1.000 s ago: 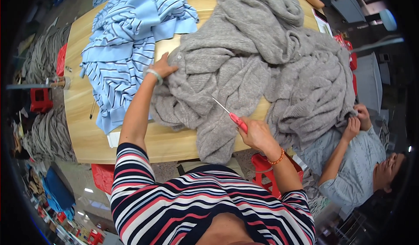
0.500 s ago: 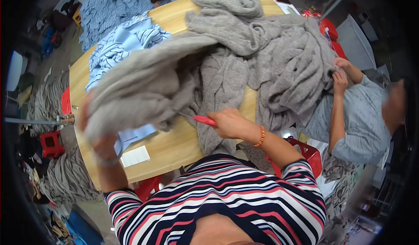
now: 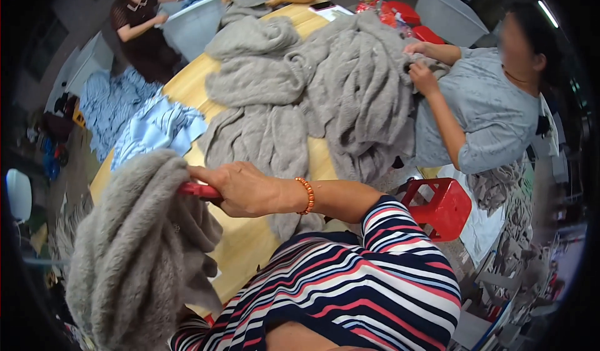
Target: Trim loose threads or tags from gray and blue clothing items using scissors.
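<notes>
A fuzzy grey knit garment hangs bunched at the left, lifted in front of the table's edge. My right hand, with an orange bead bracelet at the wrist, is closed round a red-handled tool. Its fingertips reach the garment's upper right side; the tool's working end is hidden there. My left hand is out of sight behind the garment, and only part of its striped sleeve shows below. More grey knit garments lie in folded heaps across the table.
A co-worker at the right handles the large grey pile. Two more people stand at the far side. Blue striped garments lie at the table's left. A red stool stands at the right beside the wooden table.
The grey garment has come off the table toward me and to the left. My right hand with the red-handled tool has moved left to it. My left hand has gone behind the cloth.
</notes>
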Available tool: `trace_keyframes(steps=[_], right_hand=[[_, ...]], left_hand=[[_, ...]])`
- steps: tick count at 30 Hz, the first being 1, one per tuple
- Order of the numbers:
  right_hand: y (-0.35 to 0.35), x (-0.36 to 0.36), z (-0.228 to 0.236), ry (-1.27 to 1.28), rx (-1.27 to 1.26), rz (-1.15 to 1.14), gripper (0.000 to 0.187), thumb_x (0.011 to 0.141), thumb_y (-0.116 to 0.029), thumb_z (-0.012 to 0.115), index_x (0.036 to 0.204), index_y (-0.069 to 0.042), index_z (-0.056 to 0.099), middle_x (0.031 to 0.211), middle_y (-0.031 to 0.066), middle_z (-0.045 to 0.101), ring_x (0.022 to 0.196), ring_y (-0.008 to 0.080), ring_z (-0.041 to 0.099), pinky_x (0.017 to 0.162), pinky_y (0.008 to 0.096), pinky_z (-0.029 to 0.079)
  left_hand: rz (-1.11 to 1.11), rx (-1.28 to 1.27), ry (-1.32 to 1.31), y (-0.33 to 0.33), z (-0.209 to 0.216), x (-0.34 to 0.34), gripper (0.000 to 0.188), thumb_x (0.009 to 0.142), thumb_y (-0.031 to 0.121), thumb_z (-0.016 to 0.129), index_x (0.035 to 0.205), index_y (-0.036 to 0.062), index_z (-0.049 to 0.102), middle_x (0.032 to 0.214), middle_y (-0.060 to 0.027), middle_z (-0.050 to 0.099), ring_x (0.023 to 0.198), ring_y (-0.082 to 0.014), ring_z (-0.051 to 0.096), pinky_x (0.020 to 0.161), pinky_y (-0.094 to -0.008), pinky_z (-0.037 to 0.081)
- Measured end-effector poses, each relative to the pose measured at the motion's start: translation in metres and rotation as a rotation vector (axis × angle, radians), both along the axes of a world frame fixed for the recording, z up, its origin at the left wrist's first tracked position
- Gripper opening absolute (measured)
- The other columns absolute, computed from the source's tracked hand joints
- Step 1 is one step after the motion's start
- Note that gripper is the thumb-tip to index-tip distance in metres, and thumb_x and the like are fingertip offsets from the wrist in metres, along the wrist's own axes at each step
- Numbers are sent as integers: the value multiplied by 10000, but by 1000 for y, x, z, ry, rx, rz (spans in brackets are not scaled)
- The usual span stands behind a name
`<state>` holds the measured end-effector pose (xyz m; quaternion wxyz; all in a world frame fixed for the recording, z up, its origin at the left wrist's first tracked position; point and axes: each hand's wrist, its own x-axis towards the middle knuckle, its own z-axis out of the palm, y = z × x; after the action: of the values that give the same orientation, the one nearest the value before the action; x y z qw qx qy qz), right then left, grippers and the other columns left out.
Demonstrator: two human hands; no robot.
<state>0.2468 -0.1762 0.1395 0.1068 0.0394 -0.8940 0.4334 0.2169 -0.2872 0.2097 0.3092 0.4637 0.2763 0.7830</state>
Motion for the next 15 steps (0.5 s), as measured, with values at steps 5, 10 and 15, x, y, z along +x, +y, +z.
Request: trace_keyframes(steps=[5,10,15], right_hand=[[82,31,26,191,-43,-297,521,794,-71,629,1282,-116,454,877,213,640,846,403,631,744,439,505],[214,59,67,350,118,-641,345,829,-103,649,1154,-44,549,837,101,675,763,241,668,686,357,526],[382,100,130,707,-1030,-67,245,990,-271,440,1072,-65,544,945,44,579,820,202,579,719,471,533]], left_hand=[[81,67,36,24,-9,17,601,948,345,499,1399,-6,315,1353,-176,426,1278,-290,412,1104,-440,296],[177,108,25,34,-31,-90,586,943,331,516,1392,2,332,1335,-155,449,1271,-276,423,1093,-434,313],[3,297,192,233,3,-65,583,850,106,646,1366,35,385,1278,-115,512,1190,-237,502,1045,-391,381]])
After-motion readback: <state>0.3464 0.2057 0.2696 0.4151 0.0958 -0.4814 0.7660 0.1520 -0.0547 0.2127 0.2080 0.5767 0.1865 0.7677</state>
